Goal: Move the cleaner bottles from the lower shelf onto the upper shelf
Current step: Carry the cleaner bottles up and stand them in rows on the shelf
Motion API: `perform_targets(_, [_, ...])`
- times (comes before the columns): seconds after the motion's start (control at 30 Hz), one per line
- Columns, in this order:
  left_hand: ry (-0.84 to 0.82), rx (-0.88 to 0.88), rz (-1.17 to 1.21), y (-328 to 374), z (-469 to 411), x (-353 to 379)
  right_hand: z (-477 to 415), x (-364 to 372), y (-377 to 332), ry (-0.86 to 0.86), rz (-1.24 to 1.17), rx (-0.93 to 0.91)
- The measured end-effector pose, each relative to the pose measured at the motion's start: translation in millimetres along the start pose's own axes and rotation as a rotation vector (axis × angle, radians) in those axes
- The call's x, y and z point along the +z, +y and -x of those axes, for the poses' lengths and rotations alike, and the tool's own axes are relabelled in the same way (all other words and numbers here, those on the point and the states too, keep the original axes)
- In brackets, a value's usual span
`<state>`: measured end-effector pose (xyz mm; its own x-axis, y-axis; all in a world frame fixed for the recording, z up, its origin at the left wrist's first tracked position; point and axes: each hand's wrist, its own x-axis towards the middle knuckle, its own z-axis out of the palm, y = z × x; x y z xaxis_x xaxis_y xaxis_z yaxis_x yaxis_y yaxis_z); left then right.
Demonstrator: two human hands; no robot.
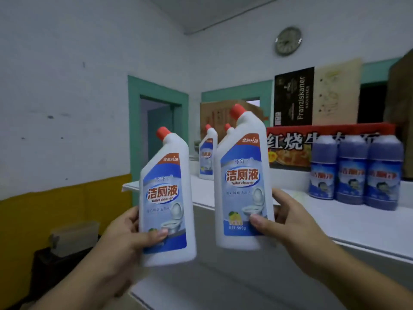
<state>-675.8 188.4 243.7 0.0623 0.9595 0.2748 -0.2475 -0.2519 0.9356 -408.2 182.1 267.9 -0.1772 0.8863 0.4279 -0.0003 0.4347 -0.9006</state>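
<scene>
Each hand holds a white toilet cleaner bottle with a red cap and a blue label, raised in front of the upper shelf. My left hand grips the left bottle low on its side. My right hand grips the right bottle near its base. Two more such bottles stand at the far end of the upper shelf, one in plain sight and the other mostly hidden behind the right bottle. A lower shelf board shows below, blurred.
Three blue cylindrical cleaner bottles stand on the upper shelf at the right. Behind them lie a red carton and cardboard boxes. A green-framed doorway opens at the left, with a dark table below.
</scene>
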Motion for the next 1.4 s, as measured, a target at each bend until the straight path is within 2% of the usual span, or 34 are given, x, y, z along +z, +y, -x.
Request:
perform_targets(0.2, [-0.106,0.104,-0.008,27.9,-118.1,29.8,-84.4,-48.8,-28.5,0.157,0.169,-0.105])
perform_targets(0.53, [-0.222,0.119,-0.141,9.2,-261.9,51.2,-194.3,-89.8,1.0,0.331,0.191,-0.007])
perform_targets(0.7, [-0.333,0.089,-0.262,-18.7,-332.7,82.7,-229.0,-107.4,29.0,0.478,0.169,0.089])
perform_targets(0.83, [-0.428,0.049,-0.311,-59.1,-363.7,109.5,-240.8,-118.5,57.3,0.564,0.127,0.142])
perform_targets(0.97, [-0.493,0.095,-0.294,-93.3,-374.1,123.7,-238.1,-129.1,91.5,0.619,0.104,0.152])
perform_targets(1.13, [-0.537,0.152,-0.396,-109.8,-380.2,122.1,-234.6,-138.1,108.5,0.586,0.128,0.214])
perform_targets(1.23, [-0.546,0.188,-0.549,-107.1,-378.7,117.3,-234.2,-139.6,109.0,0.594,0.132,0.229])
perform_targets(1.4, [-0.468,0.345,-1.159,-86.9,-378.0,103.8,-232.0,-142.1,108.4,0.61,0.213,0.253])
